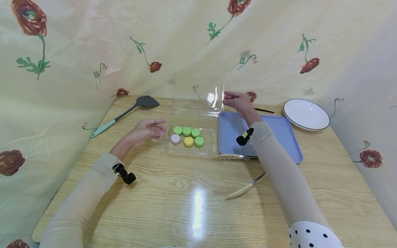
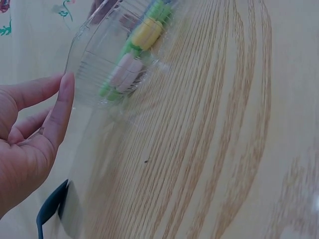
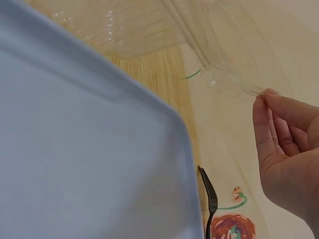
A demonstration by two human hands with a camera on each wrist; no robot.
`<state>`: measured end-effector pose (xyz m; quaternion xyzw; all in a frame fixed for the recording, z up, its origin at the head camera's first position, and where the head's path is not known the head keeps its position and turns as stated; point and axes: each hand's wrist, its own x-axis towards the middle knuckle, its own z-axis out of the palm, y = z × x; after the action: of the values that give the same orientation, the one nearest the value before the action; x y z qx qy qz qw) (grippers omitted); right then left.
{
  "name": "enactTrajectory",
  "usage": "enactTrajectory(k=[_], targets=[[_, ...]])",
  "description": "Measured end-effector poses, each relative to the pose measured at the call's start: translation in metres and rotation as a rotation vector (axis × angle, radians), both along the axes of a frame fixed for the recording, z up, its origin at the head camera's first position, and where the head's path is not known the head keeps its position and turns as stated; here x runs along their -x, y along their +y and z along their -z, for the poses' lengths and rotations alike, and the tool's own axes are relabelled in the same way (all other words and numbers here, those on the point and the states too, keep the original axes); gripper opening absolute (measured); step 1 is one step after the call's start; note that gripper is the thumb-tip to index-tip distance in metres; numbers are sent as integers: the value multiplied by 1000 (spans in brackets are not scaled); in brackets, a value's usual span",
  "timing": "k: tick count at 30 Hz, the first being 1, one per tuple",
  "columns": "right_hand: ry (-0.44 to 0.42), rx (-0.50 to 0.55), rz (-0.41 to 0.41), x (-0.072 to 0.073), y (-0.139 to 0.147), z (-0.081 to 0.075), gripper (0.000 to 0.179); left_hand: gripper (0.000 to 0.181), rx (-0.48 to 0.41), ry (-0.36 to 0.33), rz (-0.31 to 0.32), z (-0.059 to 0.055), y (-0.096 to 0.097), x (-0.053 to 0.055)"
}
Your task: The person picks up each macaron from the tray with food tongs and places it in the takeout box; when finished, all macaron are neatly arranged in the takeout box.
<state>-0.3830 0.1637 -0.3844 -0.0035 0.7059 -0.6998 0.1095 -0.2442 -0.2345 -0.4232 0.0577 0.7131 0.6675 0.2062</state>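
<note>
A clear plastic box (image 1: 211,146) on the table holds several green macarons (image 1: 186,131), one yellow macaron (image 1: 188,141) and one pale purple macaron (image 1: 175,138). Its transparent lid (image 1: 198,103) stands raised at the back. My right hand (image 1: 237,101) pinches the lid's right edge between thumb and fingers, as the right wrist view also shows. Beside the box's left side is my left hand (image 1: 145,131), its fingers loosely extended. In the left wrist view, thumb and finger appear close to the clear plastic edge; firm contact cannot be made out.
Right of the box lies a blue tray (image 1: 279,137), partly under my right forearm. Behind it are a black fork (image 3: 211,196) and a white dish (image 1: 306,113). A spatula (image 1: 124,113) lies at left; a cream-handled utensil (image 1: 240,192) lies in front. Floral cloth (image 1: 180,41) hangs behind.
</note>
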Motion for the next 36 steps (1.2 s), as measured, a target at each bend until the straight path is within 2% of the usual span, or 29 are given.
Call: enactTrajectory(k=[8, 15, 19, 22, 26, 31, 36], targets=[[25, 51, 19, -5, -1, -13, 47, 64, -1, 16, 2, 1, 1, 0], [127, 38, -21, -15, -1, -27, 25, 64, 3, 11, -23, 3, 3, 0], [166, -32, -55, -23, 1, -35, 21, 64, 7, 11, -36, 2, 4, 0], [178, -112, -83, -31, 4, -41, 30, 64, 14, 8, -39, 0, 4, 1], [195, -201, -124, -42, 10, -46, 30, 64, 20, -5, -44, -1, 5, 1], [283, -326, -188, -57, 18, -47, 27, 63, 18, -5, -40, 0, 5, 1], [362, -380, -255, -72, 24, -44, 28, 61, 12, -3, -40, 0, 5, 0]])
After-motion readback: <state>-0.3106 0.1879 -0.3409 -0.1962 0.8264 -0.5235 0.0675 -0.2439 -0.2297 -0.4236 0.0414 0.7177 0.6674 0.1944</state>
